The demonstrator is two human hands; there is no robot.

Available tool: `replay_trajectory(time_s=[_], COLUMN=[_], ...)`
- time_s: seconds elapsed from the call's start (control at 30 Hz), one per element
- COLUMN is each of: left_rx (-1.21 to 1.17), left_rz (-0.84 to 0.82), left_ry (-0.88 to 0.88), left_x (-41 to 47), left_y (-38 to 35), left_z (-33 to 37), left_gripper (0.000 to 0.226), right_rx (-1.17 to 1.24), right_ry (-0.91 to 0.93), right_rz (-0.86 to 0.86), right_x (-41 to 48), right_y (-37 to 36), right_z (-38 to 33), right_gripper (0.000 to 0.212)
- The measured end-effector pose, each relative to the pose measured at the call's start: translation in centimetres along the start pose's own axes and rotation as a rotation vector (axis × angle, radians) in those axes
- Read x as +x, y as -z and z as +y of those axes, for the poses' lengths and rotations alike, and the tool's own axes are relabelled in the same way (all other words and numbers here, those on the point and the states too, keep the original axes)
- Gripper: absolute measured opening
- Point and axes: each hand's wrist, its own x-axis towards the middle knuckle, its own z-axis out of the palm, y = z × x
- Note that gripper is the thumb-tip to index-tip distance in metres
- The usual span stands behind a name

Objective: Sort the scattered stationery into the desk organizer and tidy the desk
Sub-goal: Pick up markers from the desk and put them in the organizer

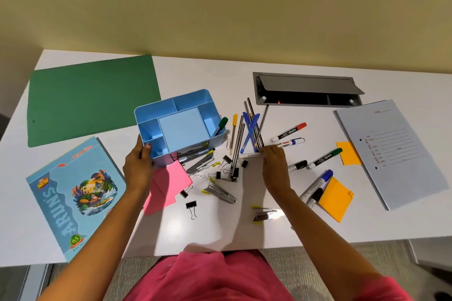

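A light blue desk organizer (156,110) with several compartments stands at the desk's middle left. One green-capped marker (221,125) leans in its right compartment. My left hand (138,166) grips the organizer's near left corner. My right hand (275,161) lies over the near ends of a bundle of dark pencils and blue pens (252,129), fingers curled on them. Markers (288,132), binder clips (191,206) and staplers (221,192) lie scattered around. Pink sticky notes (168,183) lie below the organizer.
A green folder (90,98) lies at the back left, a blue notebook (78,198) at the front left. A grey file (393,154) and orange sticky notes (336,199) sit on the right. An open cable box (305,91) is sunk in the desk behind the pens.
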Motion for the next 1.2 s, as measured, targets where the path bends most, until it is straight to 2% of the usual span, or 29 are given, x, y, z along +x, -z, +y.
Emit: replay_trajectory(time_s=[0.4,0.5,0.57,0.7,0.8,0.9,0.93,1.03,1.1,1.2], left_rx=[-0.009,-0.008,-0.010,-0.007,-0.004,0.016,0.026,0.042,0.054,0.063], left_rz=[-0.009,-0.011,-0.011,-0.017,-0.018,-0.020,-0.024,-0.028,-0.028,-0.025], left_ry=[-0.005,0.003,0.008,-0.003,-0.004,-0.010,-0.013,-0.015,-0.024,-0.028], left_x=[0.1,0.1,0.1,0.0,0.0,0.0,0.0,0.0,-0.1,-0.1], left_y=[0.0,0.1,0.1,0.1,0.1,0.2,0.3,0.4,0.3,0.3], left_z=[0.0,-0.1,-0.1,0.0,0.0,-0.1,0.0,0.1,0.2,0.2], left_gripper=[0.037,0.038,0.038,0.039,0.040,0.039,0.039,0.040,0.039,0.040], right_rx=[-0.303,-0.279,-0.179,0.114,0.185,0.119,0.099,-0.062,-0.190,-0.283], right_ry=[0.175,0.145,0.117,0.146,0.154,0.354,0.426,0.445,0.468,0.496], right_rz=[-0.181,-0.077,0.013,0.132,0.255,0.323,0.286,0.031,-0.095,-0.151], right_x=[0.7,1.5,1.9,2.4,4.3,5.9,6.3,7.4,8.3,9.1], right_y=[-0.4,1.0,2.5,6.4,8.5,9.2,9.2,9.0,8.1,6.8], right_z=[1.5,0.4,-1.1,-4.9,-7.9,-10.4,-11.0,-13.0,-14.1,-15.3], right_gripper=[0.048,0.034,0.023,0.028,0.023,0.020,0.017,0.009,0.016,0.020])
